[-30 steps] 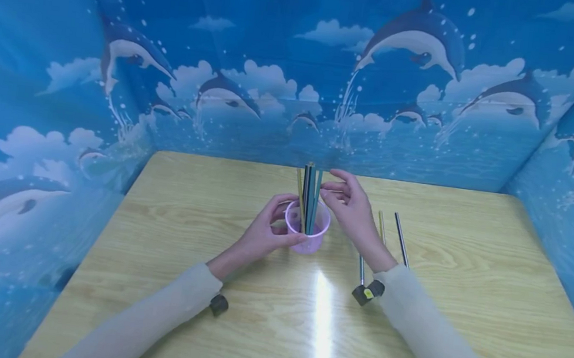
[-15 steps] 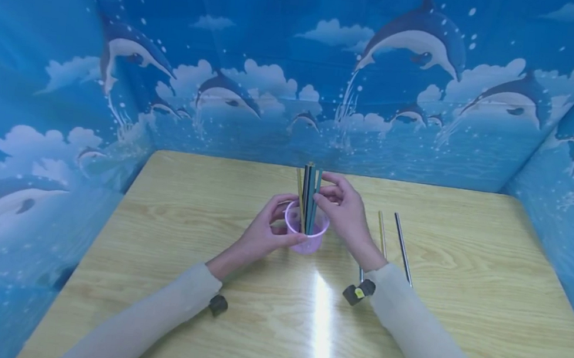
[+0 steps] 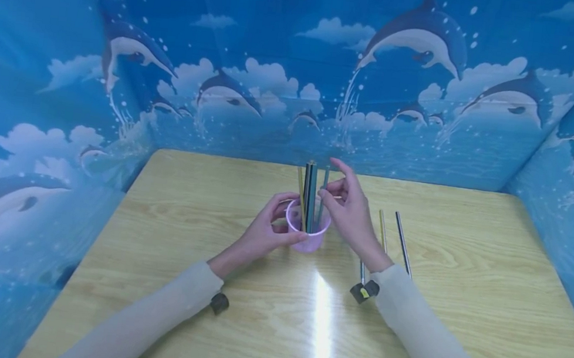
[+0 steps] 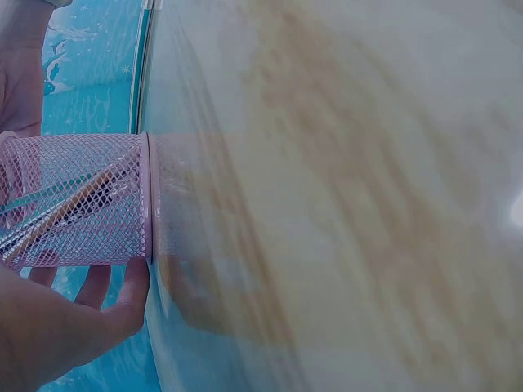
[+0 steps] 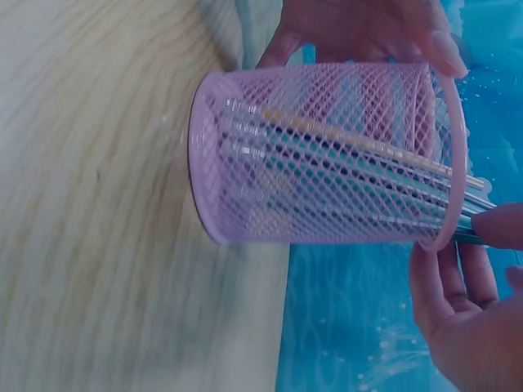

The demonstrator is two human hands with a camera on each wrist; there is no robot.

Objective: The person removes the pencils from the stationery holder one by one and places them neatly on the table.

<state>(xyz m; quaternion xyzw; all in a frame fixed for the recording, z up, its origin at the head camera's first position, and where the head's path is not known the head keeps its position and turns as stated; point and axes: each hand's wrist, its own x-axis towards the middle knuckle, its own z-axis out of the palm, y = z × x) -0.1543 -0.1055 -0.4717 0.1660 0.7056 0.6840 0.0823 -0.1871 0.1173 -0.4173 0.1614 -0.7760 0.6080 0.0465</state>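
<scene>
A pink mesh pen holder [image 3: 306, 243] stands upright on the table with several slim pencils inside. My left hand [image 3: 262, 229] grips it, thumb at the near rim and fingers round the left side. At its right rim, my right hand [image 3: 348, 209] pinches a green pencil [image 3: 326, 177] between thumb and fingers, index finger raised. The pencil's lower part is inside the holder. A yellow pencil [image 3: 301, 195] leans left beside a dark bunch [image 3: 309, 193]. In the right wrist view, pencil ends [image 5: 245, 126] show through the mesh near the base.
To the right of the holder lie a loose yellow pencil [image 3: 383, 231], a dark one [image 3: 404, 242] and another partly under the right wrist [image 3: 362, 270]. The wooden table [image 3: 184, 191] ends at a blue dolphin-print curtain [image 3: 271, 130] behind and at both sides.
My right hand has closed in on the green pencil and shifted it slightly right, apart from the bunch. The left hand and the pen holder have stayed in place.
</scene>
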